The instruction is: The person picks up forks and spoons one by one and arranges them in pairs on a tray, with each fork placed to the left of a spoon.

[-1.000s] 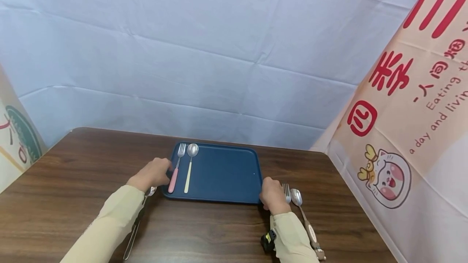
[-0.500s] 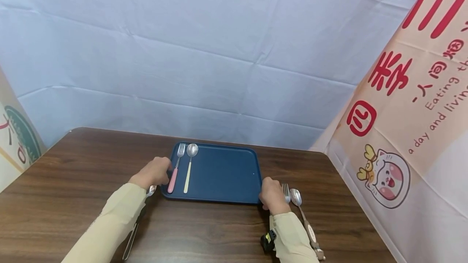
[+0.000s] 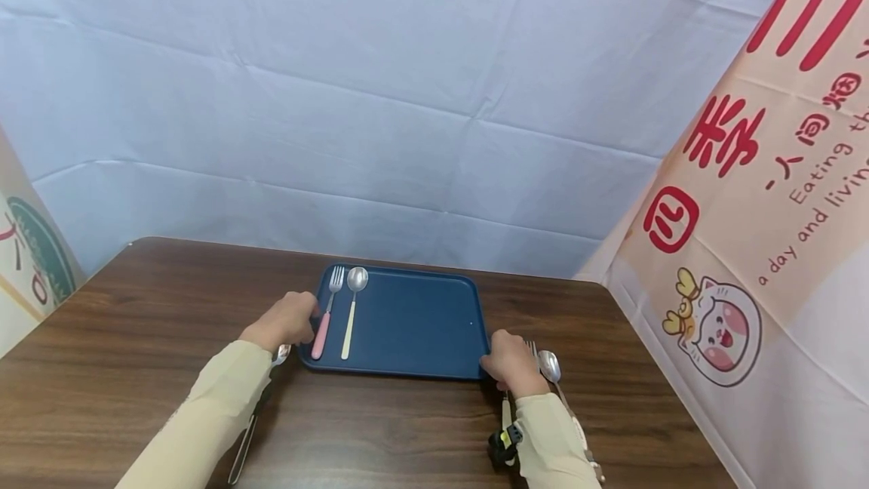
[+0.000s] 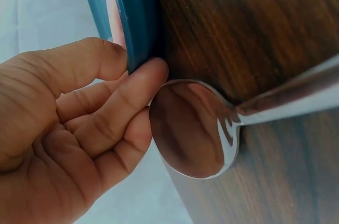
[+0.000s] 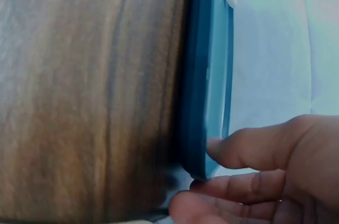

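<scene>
A dark blue rectangular tray (image 3: 421,323) lies on the wooden table. On its left side are a pink-handled fork (image 3: 321,334) and a spoon with a pale yellow handle (image 3: 349,330), side by side. My left hand (image 3: 285,321) pinches the tray's left edge near the front corner, thumb at the rim and fingers below, as the left wrist view shows. A metal spoon (image 4: 188,128) lies right by those fingers. At the front right corner my right hand (image 3: 512,363) holds the tray, its thumb (image 5: 225,152) over the rim and fingers beneath the corner.
Right of the tray lie a fork (image 3: 532,348), partly behind my right hand, and a spoon (image 3: 550,366) with a long handle. A cream handle (image 3: 506,410) shows under my right wrist. White cloth (image 3: 326,96) hangs behind the table, and a printed banner (image 3: 740,195) on the right.
My right hand and forearm have shifted slightly to the right, uncovering more of the cream handle. The left hand and the tray stay in place.
</scene>
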### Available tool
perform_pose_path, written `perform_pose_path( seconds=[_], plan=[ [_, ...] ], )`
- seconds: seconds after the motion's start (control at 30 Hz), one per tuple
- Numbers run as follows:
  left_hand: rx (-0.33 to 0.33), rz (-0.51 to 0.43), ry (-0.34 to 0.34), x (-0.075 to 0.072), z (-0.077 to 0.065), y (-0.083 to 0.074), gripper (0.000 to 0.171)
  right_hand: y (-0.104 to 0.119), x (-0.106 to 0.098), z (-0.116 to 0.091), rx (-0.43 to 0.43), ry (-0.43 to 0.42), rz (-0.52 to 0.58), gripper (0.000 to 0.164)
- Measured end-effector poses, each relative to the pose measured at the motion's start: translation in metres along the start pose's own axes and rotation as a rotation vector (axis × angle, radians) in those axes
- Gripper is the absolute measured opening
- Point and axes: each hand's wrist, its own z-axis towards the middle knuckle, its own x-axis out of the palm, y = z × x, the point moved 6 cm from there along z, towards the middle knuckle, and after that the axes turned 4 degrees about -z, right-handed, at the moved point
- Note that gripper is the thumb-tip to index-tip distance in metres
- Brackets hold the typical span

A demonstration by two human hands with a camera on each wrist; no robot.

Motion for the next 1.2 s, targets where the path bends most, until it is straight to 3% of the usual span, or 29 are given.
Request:
perform_pose_path(
  seconds=[0.4,0.53,0.87,1.2],
  plan=[
    [0.016,0.010,0.015,-0.001,-0.001,-0.002,0.020,0.011,-0.014,0.000,-0.118,-0.032,-0.073,0.012],
    [0.019,0.004,0.015,-0.002,-0.002,-0.003,0.022,0.016,-0.014,-0.002,-0.142,-0.007,-0.082,0.026],
    [-0.032,0.024,0.005,0.000,0.001,-0.002,0.024,0.019,-0.016,-0.007,-0.147,0.011,-0.092,0.035],
    [-0.089,-0.051,0.004,0.001,-0.001,-0.002,0.033,0.017,-0.019,-0.009,-0.149,0.014,-0.121,0.035]
  ],
)
